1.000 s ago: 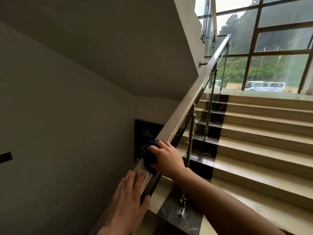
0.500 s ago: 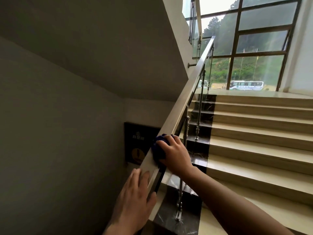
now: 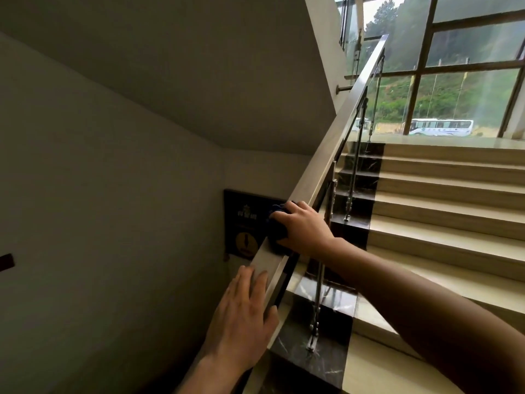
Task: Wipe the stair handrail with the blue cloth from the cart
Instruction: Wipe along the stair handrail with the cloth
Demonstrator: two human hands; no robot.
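Observation:
A flat metal handrail (image 3: 338,118) runs diagonally from bottom centre up to the window at top right. My right hand (image 3: 302,228) presses a bunched dark blue cloth (image 3: 275,227) onto the rail's top, fingers wrapped over it; most of the cloth is hidden under the palm. Lower down the rail, my left hand (image 3: 244,317) rests with fingers laid flat on top and the thumb hooked on the right edge. The cart is out of view.
Glass panels on steel posts (image 3: 353,177) hang under the rail. Beige steps (image 3: 443,211) with a dark marble border climb to a landing by a large window (image 3: 466,66). A grey wall (image 3: 99,194) and a dark poster (image 3: 244,223) lie left of the rail.
My right hand with the cloth has slid a little further up the rail. My left hand has followed up the rail behind it, and the view has shifted.

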